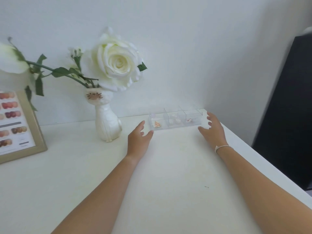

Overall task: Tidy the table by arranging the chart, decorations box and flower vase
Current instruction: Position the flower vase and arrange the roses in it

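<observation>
Head view: white surface (84,174) against a white wall (185,48), both forearms reaching forward from the bottom of the frame. Decorations box (175,119), clear plastic with three compartments, lies at the far edge of the surface near the right corner, close to the wall; small trinkets inside, a coppery piece in the left compartment, pale bits in the middle, something reddish in the right, too small to name. Left hand (139,141) at the box's left end, fingers (141,125) spread and relaxed, thumb tip at or just touching the near-left corner of the box, nothing gripped. Right hand (212,129) at the box's right end, fingers (210,116) loosely spread and slightly curled, near the end wall; contact cannot be told, holds nothing. Thin bracelet (222,147) on the right wrist. Flower vase (108,122), white cat-shaped with a drawn whiskered face, stands upright left of the box, apart from it, near the wall; it carries a large white rose (116,61) and green stems leaning left toward another white bloom (10,59) at the frame edge. Chart (15,122), colour swatches in a light gold frame, stands tilted at the far left, cropped by the edge, well apart from the box. Dark panel (290,107) beyond the surface's right edge.
</observation>
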Demonstrator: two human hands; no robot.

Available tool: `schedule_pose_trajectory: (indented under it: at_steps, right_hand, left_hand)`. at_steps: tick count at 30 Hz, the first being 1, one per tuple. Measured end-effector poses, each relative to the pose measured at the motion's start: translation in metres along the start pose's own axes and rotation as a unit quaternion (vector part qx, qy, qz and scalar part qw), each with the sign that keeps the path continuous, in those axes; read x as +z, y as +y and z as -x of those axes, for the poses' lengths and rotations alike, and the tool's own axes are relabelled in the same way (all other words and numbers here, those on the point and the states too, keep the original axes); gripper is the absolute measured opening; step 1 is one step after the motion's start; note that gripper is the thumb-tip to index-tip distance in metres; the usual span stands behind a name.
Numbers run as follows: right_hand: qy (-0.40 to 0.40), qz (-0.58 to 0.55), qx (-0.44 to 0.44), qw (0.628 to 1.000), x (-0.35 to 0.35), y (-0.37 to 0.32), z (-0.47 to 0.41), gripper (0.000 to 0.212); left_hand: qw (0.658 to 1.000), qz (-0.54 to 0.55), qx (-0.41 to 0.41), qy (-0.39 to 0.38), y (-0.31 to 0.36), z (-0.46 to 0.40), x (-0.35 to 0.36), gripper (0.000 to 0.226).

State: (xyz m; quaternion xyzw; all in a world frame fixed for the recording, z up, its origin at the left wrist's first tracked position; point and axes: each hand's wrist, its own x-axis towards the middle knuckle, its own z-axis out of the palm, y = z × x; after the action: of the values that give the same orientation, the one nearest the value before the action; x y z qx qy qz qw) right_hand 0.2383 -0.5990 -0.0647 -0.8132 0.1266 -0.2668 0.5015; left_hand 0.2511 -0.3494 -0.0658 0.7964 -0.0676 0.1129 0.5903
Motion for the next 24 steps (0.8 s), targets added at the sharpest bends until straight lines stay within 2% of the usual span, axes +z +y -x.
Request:
schedule_pose_trajectory:
  at_steps: [5, 13, 24]
  right_hand:
    - [-0.018, -0.03, -0.016, 0.999, 0.003, -0.019, 0.051, 0.058]
    - [-0.105, -0.045, -0.063, 0.991, 0.049, -0.067, 0.122, 0.052]
    - [-0.16, -0.105, -0.056, 0.98, 0.135, -0.109, 0.137, 0.056]
  left_hand:
    - [1.0, 0.018, -0.008, 0.014, -0.003, 0.039, -0.039, 0.049]
    - [0.996, 0.043, -0.023, 0.074, -0.015, 0.072, -0.117, 0.044]
    - [0.995, 0.063, -0.02, 0.073, -0.028, 0.048, -0.154, 0.047]
